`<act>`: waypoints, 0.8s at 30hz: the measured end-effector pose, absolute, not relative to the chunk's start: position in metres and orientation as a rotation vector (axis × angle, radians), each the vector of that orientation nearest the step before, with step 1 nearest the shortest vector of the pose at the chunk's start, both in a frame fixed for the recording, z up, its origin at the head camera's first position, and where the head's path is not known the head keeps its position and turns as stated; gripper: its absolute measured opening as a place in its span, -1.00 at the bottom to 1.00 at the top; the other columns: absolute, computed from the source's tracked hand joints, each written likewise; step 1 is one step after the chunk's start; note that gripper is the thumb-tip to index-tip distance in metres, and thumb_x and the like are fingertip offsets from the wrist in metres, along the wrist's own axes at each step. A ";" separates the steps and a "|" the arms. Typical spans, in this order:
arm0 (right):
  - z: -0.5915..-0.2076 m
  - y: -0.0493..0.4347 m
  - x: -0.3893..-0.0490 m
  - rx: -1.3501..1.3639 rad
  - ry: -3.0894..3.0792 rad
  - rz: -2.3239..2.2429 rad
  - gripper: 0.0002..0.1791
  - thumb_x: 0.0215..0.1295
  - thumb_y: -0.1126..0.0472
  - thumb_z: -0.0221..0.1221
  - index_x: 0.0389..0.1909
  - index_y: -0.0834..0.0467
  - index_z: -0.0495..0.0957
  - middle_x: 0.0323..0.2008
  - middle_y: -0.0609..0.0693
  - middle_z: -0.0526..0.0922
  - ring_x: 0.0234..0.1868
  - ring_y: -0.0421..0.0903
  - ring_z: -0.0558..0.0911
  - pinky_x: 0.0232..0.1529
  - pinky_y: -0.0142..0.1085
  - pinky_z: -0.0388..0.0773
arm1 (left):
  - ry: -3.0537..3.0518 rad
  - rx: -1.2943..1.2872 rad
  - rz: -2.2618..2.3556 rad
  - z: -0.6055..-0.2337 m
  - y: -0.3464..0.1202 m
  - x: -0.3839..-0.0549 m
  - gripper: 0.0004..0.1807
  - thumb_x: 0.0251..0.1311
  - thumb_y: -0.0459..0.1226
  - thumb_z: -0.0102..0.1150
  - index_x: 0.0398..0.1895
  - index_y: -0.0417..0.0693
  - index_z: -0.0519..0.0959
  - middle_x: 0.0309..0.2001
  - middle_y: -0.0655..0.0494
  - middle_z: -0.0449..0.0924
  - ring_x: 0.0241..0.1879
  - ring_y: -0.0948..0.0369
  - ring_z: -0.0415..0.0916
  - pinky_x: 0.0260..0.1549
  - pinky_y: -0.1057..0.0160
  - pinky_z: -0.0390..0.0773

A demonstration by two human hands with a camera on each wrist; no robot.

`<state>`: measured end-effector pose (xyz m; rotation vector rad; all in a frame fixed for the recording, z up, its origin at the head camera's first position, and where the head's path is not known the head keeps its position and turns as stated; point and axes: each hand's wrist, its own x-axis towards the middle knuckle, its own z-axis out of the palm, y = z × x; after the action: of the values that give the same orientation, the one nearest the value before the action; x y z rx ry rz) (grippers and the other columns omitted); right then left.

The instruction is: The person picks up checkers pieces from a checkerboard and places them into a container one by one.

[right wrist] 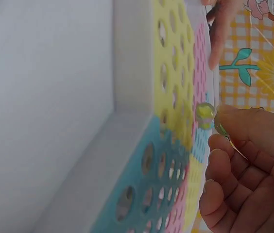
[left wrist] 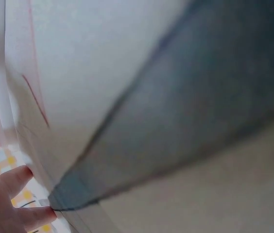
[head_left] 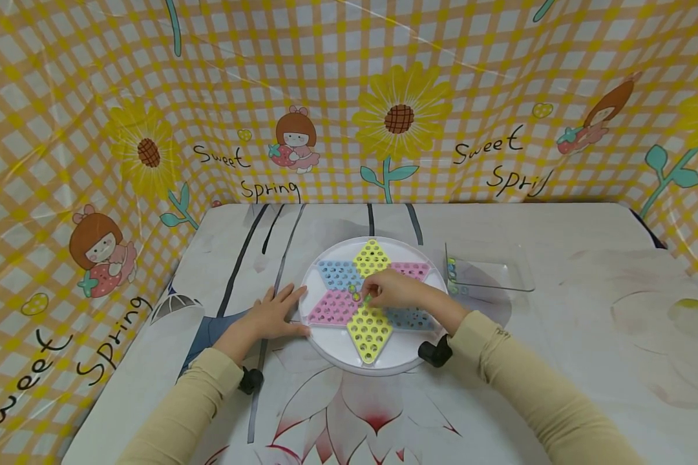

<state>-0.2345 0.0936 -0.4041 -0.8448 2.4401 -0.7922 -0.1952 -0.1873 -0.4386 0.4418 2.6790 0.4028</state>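
A round white Chinese checkers board [head_left: 326,345] lies on the table, with a six-pointed star of yellow, pink and blue hole fields. Over its centre, my right hand [head_left: 392,289] pinches a green glass marble [right wrist: 220,128] between thumb and forefinger, the other fingers curled in. Beside those fingertips, clear marbles with yellow-green swirls [head_left: 353,292] sit near the middle of the star. My left hand [head_left: 273,314] lies at the board's left rim, fingers spread, thumb touching the edge. Only part of this hand [left wrist: 6,194] appears in the left wrist view.
To the right of the board stands a clear plastic box [head_left: 500,278] with several marbles [head_left: 452,268] at its left end. The table [head_left: 587,361] has a painted flower print. A yellow checked cloth [head_left: 331,64] hangs behind and at the sides.
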 end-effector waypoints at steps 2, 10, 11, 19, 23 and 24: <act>-0.401 0.097 -0.236 -0.846 2.458 -0.775 -0.90 0.12 0.29 0.22 -0.33 0.20 0.56 -0.54 -0.07 0.44 -0.49 -0.20 0.35 -0.46 -0.43 0.31 | 2.679 0.445 0.408 -0.439 -0.187 -0.196 0.01 -0.02 0.21 0.17 0.44 0.10 -0.05 0.43 -0.12 -0.15 0.34 -0.33 -0.30 0.13 -0.41 -0.06; -0.394 0.112 -0.243 -0.897 2.516 -0.796 -0.90 0.09 0.31 0.22 -0.36 0.20 0.55 -0.53 -0.07 0.45 -0.47 -0.18 0.37 -0.43 -0.39 0.33 | 2.679 0.447 0.403 -0.440 -0.187 -0.196 0.01 -0.03 0.22 0.16 0.44 0.12 -0.05 0.44 -0.11 -0.15 0.34 -0.33 -0.30 0.13 -0.41 -0.05; -0.393 0.114 -0.244 -0.913 2.523 -0.798 -0.91 0.09 0.31 0.21 -0.36 0.21 0.54 -0.53 -0.08 0.45 -0.47 -0.19 0.37 -0.43 -0.38 0.34 | 2.679 0.446 0.403 -0.440 -0.187 -0.196 0.01 -0.03 0.23 0.16 0.44 0.12 -0.05 0.44 -0.10 -0.15 0.35 -0.33 -0.30 0.13 -0.40 -0.05; -0.387 0.130 -0.250 -0.920 2.544 -0.807 -0.88 0.10 0.31 0.21 -0.33 0.24 0.55 -0.53 -0.07 0.45 -0.47 -0.17 0.39 -0.47 -0.40 0.35 | 2.678 0.441 0.412 -0.441 -0.187 -0.197 0.01 -0.03 0.23 0.16 0.44 0.11 -0.04 0.44 -0.10 -0.15 0.34 -0.33 -0.30 0.13 -0.40 -0.06; -0.382 0.137 -0.252 -0.898 2.560 -0.817 -0.86 0.10 0.32 0.20 -0.31 0.27 0.55 -0.53 -0.06 0.46 -0.46 -0.16 0.40 -0.45 -0.39 0.37 | 2.676 0.435 0.418 -0.440 -0.187 -0.197 0.02 -0.04 0.23 0.16 0.44 0.12 -0.04 0.44 -0.10 -0.15 0.34 -0.33 -0.31 0.13 -0.40 -0.07; -0.381 0.139 -0.252 -0.892 2.563 -0.823 -0.86 0.10 0.32 0.19 -0.30 0.28 0.55 -0.52 -0.06 0.46 -0.45 -0.15 0.41 -0.45 -0.38 0.37 | 2.675 0.434 0.417 -0.440 -0.187 -0.197 0.02 -0.04 0.24 0.16 0.44 0.12 -0.04 0.44 -0.10 -0.15 0.34 -0.33 -0.31 0.13 -0.40 -0.07</act>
<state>-0.2520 0.1395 -0.3811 -0.8916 2.5630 -0.8225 -0.1967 -0.1868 -0.4403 0.4344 2.6755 0.4169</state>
